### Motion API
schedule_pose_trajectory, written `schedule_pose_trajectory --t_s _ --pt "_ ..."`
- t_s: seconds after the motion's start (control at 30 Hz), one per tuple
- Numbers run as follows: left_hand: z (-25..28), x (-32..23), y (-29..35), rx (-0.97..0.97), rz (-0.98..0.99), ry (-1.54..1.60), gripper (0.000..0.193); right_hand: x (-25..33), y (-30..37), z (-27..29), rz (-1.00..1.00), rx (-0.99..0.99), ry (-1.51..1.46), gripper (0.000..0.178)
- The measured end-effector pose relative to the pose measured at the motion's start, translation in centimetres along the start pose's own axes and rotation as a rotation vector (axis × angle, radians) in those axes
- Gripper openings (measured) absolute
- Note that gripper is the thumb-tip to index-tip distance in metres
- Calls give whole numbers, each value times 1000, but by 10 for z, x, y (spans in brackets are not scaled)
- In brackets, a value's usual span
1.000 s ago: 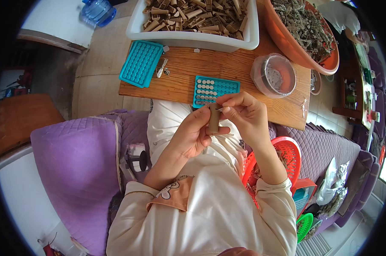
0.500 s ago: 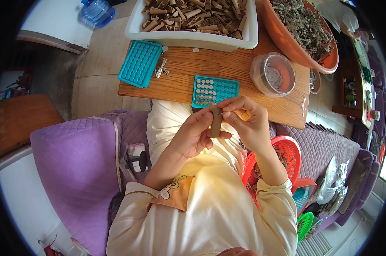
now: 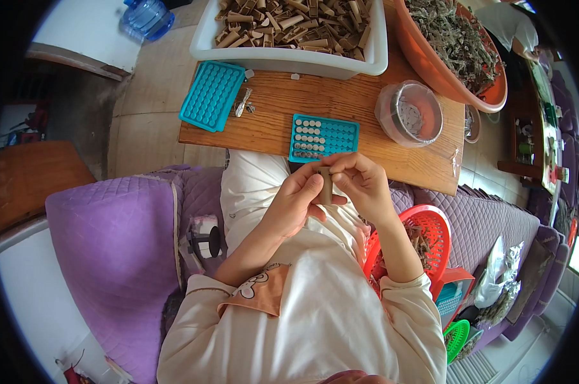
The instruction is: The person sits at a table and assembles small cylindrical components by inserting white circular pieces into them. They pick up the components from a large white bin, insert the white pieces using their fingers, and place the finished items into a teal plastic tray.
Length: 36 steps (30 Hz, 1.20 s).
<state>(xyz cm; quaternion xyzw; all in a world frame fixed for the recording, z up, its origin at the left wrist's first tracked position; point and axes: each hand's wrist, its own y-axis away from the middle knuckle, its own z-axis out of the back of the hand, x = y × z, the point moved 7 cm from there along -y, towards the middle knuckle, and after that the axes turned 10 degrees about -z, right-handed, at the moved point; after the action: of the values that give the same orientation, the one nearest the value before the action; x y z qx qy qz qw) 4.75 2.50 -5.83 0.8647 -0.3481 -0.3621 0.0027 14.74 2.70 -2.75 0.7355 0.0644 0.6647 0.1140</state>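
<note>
In front of my chest, my left hand [image 3: 294, 200] is closed around a short brown tube-shaped piece [image 3: 326, 187], held upright. My right hand [image 3: 364, 185] pinches at the upper end of that piece. Whatever lies between its fingertips is too small and covered to make out. Just beyond my hands, at the table's near edge, a teal tray with round cells [image 3: 340, 136] holds several small pale discs in its left part. The discs in its nearest row look darker.
On the wooden table [image 3: 276, 96] stand a white bin [image 3: 289, 63] of similar brown pieces, more teal trays [image 3: 211, 96], a lined tub [image 3: 410, 114] and an orange basin [image 3: 494, 96] of dried plant matter. A red basket [image 3: 442, 233] sits by my right arm; a person [image 3: 516, 29] is far right.
My right hand has shifted slightly left, and its fingertips have closed in on the upper end of the brown piece. The small dark bit seen there earlier is hidden. My left hand keeps its hold.
</note>
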Motion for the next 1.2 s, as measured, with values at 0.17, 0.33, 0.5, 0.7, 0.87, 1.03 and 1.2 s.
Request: schedule_pose_trajectory --t_s 0.17,0.33,0.5,0.7,0.87,1.03,1.2 --pt "-8 -7 -6 5 -57 -24 36 28 2 -1 190 -26 330 5" --pt "-6 -4 -7 -1 -68 -104 36 29 2 -1 280 -6 462 6" --pt "-13 -18 -4 72 -290 -384 31 38 14 -1 473 -110 451 15" --pt "-24 -42 8 45 -610 -772 35 17 34 0 409 -176 507 36" --pt "-50 -63 24 194 -948 -1379 31 35 50 0 451 -181 688 28" --pt "-59 -49 22 431 -1001 -1525 30 30 68 1 219 -73 674 27" --pt "-84 -30 23 479 -1031 -1417 23 33 99 45 -17 -236 765 28"
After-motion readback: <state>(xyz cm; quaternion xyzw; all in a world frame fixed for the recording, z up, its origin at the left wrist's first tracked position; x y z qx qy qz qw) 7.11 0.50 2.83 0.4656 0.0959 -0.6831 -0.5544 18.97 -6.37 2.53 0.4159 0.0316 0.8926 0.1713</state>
